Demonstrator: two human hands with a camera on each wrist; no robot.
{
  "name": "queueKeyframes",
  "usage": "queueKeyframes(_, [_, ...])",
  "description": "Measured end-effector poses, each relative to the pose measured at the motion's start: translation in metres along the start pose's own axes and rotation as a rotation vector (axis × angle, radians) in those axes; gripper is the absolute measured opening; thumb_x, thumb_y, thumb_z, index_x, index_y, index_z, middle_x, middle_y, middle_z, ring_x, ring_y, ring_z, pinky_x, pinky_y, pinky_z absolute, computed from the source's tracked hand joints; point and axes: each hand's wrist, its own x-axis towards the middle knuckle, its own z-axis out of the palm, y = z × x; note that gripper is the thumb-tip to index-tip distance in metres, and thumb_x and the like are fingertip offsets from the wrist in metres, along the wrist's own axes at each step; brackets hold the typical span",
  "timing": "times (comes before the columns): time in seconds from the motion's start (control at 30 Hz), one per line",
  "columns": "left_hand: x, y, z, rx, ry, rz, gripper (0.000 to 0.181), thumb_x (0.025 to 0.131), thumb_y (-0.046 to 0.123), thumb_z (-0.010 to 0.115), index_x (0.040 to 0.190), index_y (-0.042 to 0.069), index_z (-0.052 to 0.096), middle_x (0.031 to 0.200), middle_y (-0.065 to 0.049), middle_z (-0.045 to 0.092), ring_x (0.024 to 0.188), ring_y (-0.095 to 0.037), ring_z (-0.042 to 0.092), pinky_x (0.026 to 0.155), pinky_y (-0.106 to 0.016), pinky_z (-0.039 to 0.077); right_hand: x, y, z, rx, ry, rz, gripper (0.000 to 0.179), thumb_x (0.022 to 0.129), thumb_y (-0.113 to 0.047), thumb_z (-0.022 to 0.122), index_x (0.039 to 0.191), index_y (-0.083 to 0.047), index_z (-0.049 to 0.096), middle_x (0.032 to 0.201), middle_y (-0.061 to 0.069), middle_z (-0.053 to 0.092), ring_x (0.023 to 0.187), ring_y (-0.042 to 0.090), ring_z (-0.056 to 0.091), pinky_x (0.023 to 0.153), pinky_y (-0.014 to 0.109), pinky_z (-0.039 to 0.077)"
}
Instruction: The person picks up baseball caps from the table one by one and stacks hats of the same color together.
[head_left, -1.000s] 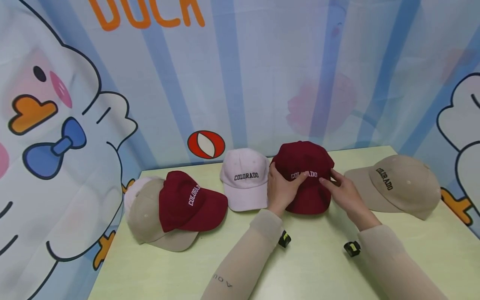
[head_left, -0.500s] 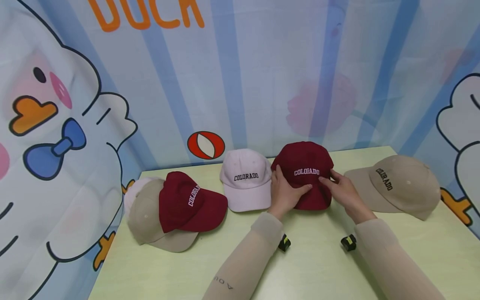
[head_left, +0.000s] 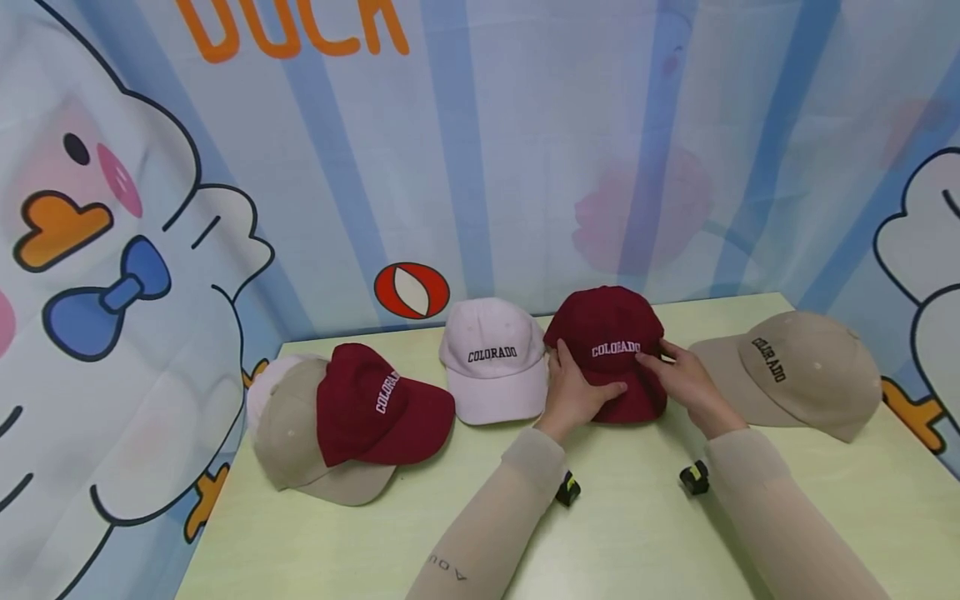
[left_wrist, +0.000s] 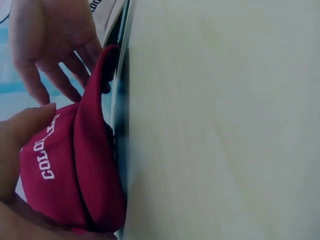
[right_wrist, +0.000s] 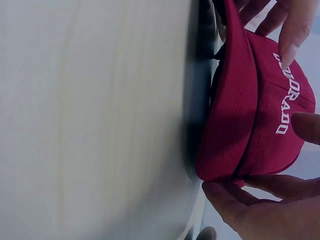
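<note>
A dark red baseball cap (head_left: 611, 312) with COLORADO lettering sits upright at the back of the table, brim towards me. My left hand (head_left: 572, 390) holds its left side, thumb at the brim and fingers along the edge. On the other side, my right hand (head_left: 693, 385) grips the cap, its thumb close to the end of the lettering. The right wrist view shows the brim (right_wrist: 230, 105) close over the tabletop and the right fingers (right_wrist: 280, 187) at its lower edge. Right beside the left hand stands a pale pink cap (head_left: 491, 329), also facing me.
A beige cap (head_left: 813, 371) lies to the right, brim pointing left. At the left, another red cap (head_left: 356, 400) overlaps a beige cap (head_left: 292, 425), with a pale cap (head_left: 273, 371) behind. A printed curtain (head_left: 510, 150) hangs behind the pale table (head_left: 615, 542).
The left thumb has slid down off the lettering to the brim, uncovering the word. The held red cap has shifted slightly right. Both hands stay at its sides.
</note>
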Motion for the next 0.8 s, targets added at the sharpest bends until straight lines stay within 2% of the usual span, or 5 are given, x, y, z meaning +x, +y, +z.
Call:
queueKeyframes(0.3, [0.0032, -0.0043, -0.002, 0.022, -0.024, -0.011, 0.121, 0.082, 0.046, 0.086, 0.165, 0.001, 0.01, 0.17, -0.019, 0.022, 0.156, -0.031, 0.029, 0.125, -0.042, 0.033, 0.0058, 0.0029, 0.0037, -0.004, -0.05, -0.001, 0.076, 0.11, -0.036, 0.047, 0.164, 0.002, 0.009, 0.169, 0.03, 0.017, 0.157, 0.046, 0.019, 0.127, 0.058, 0.022])
queueKeyframes(0.57, [0.0024, -0.0029, -0.0044, 0.023, -0.044, -0.028, 0.118, 0.084, 0.043, 0.085, 0.165, 0.0, 0.011, 0.171, -0.017, 0.021, 0.156, -0.031, 0.03, 0.125, -0.043, 0.032, 0.007, 0.003, 0.0046, -0.026, -0.065, -0.008, 0.077, 0.109, -0.034, 0.047, 0.162, 0.006, 0.008, 0.168, 0.032, 0.017, 0.156, 0.047, 0.02, 0.126, 0.058, 0.023])
queueKeyframes(0.8, [0.0, -0.0042, -0.006, 0.029, -0.069, -0.039, 0.117, 0.084, 0.041, 0.084, 0.165, 0.0, 0.01, 0.171, -0.018, 0.02, 0.155, -0.032, 0.031, 0.125, -0.042, 0.033, 0.009, 0.005, 0.0034, -0.049, -0.068, 0.002, 0.08, 0.109, -0.034, 0.05, 0.161, 0.008, 0.006, 0.168, 0.033, 0.012, 0.157, 0.048, 0.014, 0.127, 0.058, 0.02])
